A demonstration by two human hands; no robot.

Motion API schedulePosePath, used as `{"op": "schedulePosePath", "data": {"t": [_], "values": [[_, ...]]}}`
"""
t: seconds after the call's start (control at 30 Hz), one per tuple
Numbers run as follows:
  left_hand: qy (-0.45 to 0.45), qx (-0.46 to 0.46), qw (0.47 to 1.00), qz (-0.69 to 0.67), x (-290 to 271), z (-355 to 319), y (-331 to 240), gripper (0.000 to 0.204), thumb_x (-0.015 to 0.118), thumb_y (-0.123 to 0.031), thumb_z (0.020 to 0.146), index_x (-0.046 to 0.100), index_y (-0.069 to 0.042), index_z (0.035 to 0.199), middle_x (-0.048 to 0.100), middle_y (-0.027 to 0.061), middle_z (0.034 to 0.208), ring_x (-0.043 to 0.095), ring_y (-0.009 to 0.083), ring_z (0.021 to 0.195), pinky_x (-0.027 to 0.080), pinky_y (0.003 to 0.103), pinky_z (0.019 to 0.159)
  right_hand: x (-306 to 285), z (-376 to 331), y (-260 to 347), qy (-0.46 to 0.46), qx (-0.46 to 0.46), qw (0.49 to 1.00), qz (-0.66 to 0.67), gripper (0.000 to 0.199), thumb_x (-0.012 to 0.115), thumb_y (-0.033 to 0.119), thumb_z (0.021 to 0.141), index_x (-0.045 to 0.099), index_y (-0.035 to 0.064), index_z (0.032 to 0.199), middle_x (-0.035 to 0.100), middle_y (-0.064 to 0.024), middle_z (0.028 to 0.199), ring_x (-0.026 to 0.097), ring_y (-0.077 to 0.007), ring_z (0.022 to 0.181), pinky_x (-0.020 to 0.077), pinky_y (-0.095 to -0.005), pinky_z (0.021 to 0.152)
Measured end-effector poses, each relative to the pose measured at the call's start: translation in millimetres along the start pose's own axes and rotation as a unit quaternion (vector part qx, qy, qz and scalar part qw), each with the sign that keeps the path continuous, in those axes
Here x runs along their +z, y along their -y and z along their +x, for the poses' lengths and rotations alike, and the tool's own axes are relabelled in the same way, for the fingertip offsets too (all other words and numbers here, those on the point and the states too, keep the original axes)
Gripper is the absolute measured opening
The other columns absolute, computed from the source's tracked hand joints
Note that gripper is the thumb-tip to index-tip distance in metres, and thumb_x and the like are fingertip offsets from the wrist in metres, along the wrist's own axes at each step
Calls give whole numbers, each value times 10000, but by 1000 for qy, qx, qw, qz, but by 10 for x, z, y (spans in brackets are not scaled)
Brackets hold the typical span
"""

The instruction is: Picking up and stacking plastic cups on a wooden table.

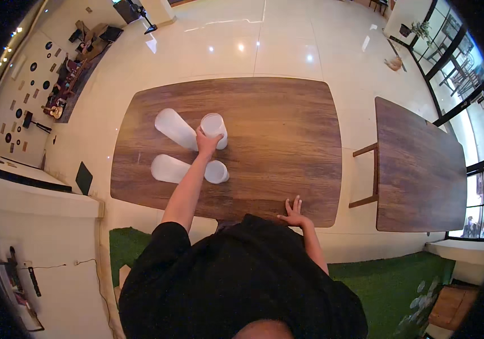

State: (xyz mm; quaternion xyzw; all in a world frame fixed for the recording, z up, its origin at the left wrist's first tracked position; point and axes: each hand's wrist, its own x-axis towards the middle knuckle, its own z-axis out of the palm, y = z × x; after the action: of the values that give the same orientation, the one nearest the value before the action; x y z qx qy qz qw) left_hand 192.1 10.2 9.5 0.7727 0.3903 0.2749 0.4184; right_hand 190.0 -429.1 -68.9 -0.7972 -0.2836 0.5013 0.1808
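Note:
My left hand reaches out over the left half of the brown wooden table. Its fingers close round a white, round-topped cup or short stack of cups. Just left of this hand is a long, whitish tapering stack, seemingly of cups. A second such stack is nearer to me, left of my forearm. To the right of that forearm is another short white cup. Whether the long stacks stand or lie is unclear. My right hand rests at the near table edge, fingers spread, holding nothing.
A second wooden table stands to the right, across a gap. Pale glossy tiles surround the main table. Green turf lies near me, and a white counter is at the left. A cat-like orange shape is far right.

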Motion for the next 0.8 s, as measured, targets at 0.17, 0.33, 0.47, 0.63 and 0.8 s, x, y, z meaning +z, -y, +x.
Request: {"op": "schedulePosePath", "data": {"t": [0.17,0.33,0.47,0.63,0.8], "values": [[-38,-82,996,7,15,-108,-73,974,862,-220,530,284,-24,1288,473,185,1224,449,317,1165,376,399,996,-17,0,-53,2,-5,1000,-11,1060,500,687,792,-68,94,1461,-360,-272,1390,-266,-441,1322,53,-562,1087],[-57,-91,991,-80,-88,-158,33,1006,867,-228,528,250,-22,1296,436,198,1261,436,314,1182,365,397,1010,-14,-44,17,-21,-27,999,7,1055,532,661,791,-44,88,1464,-356,-274,1391,-267,-441,1322,53,-557,1090],[-63,-115,987,-94,-201,-397,-21,1023,838,-209,595,173,-30,1352,366,226,1326,403,312,1217,357,392,1011,10,-27,19,-8,-16,1000,-19,1060,532,656,793,-58,83,1461,-351,-283,1389,-262,-450,1321,57,-547,1095],[19,-85,987,-134,-499,-1168,-549,925,738,-222,740,119,-56,1406,279,250,1396,314,349,1305,281,411,1067,-64,-59,27,25,12,998,-61,1095,549,659,781,-97,86,1455,-354,-284,1387,-269,-455,1315,32,-545,1096],[58,44,990,-121,-735,-2099,-831,736,652,-172,816,207,-61,1391,325,193,1392,345,318,1299,301,468,1053,-302,-102,203,75,68,989,-106,1120,553,659,777,-136,79,1442,-350,-305,1380,-259,-474,1311,50,-571,1085]]}}
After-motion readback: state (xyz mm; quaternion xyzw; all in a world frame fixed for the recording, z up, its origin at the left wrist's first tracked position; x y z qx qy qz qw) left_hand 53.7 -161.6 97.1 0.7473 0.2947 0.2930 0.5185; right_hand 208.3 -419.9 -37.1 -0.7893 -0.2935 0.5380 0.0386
